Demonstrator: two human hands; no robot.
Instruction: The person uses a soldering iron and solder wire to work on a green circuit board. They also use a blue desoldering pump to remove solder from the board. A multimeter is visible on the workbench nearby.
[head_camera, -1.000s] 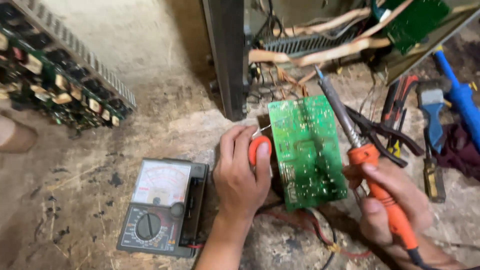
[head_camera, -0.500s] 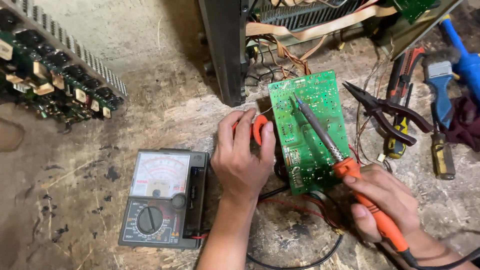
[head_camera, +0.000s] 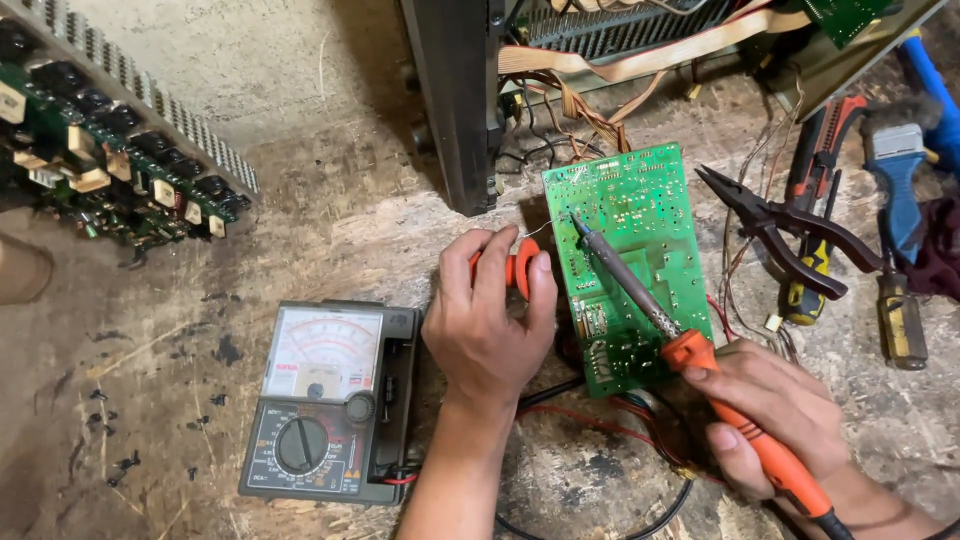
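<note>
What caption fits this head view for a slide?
Right hand touches a soldering iron to a green circuit board; left hand holds an orange spool.

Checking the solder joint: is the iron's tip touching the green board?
Touching: the head view shows the soldering iron tip resting on the green board near its left edge.

Your head camera is the only view: it looks steeply down from just above the workbench (head_camera: 250, 150), close in. Your forearms enter from the bottom edge, and the green circuit board (head_camera: 630, 265) sits right of centre.
</note>
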